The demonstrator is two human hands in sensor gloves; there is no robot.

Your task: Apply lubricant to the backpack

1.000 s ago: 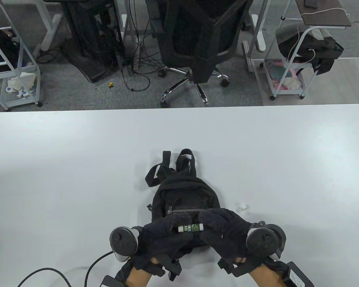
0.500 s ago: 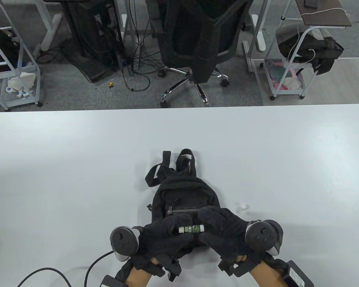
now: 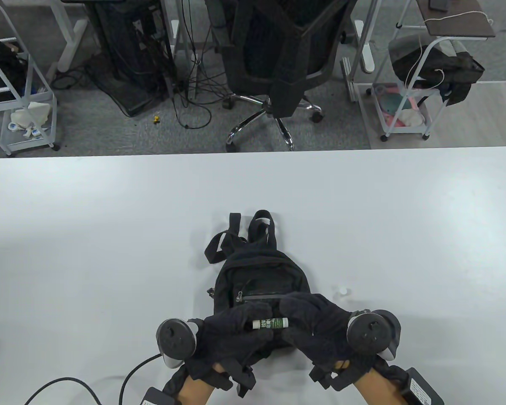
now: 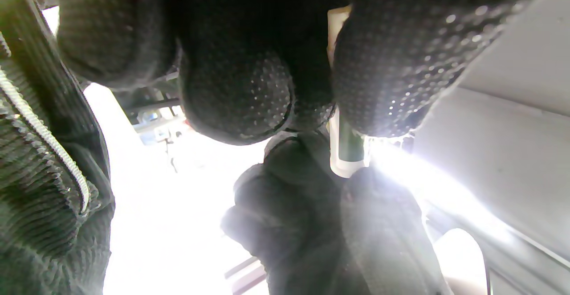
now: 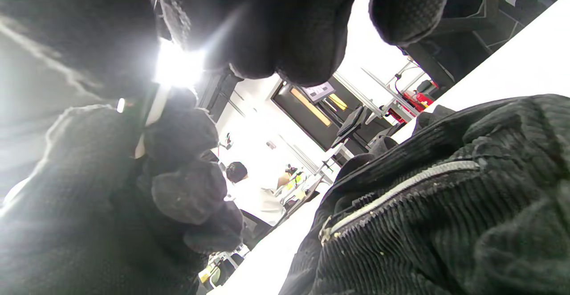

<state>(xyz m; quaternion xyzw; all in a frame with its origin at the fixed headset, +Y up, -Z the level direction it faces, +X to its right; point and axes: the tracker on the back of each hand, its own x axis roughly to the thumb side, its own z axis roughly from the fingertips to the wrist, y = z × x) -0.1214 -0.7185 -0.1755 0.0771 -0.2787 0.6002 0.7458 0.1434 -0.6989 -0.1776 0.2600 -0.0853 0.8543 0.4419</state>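
A small black corduroy backpack (image 3: 259, 276) lies on the white table (image 3: 109, 219), straps pointing away from me. Both gloved hands hover over its near end and hold a green-and-white lubricant stick (image 3: 270, 323) lying crosswise between them. My left hand (image 3: 232, 333) grips the stick's left end; my right hand (image 3: 308, 322) grips its right end. In the left wrist view the stick (image 4: 346, 145) runs between my fingers (image 4: 392, 63). The right wrist view shows the backpack's silver zipper (image 5: 401, 188) just below my fingers (image 5: 289, 32). A small white cap (image 3: 343, 291) lies on the table right of the backpack.
A black cable (image 3: 67, 386) runs along the table's near left edge. Beyond the far table edge stand an office chair (image 3: 278, 63) and white wire carts (image 3: 409, 84) on the floor.
Almost nothing has moved. My right hand shifted a touch, and the stick stays held between both hands over the backpack.
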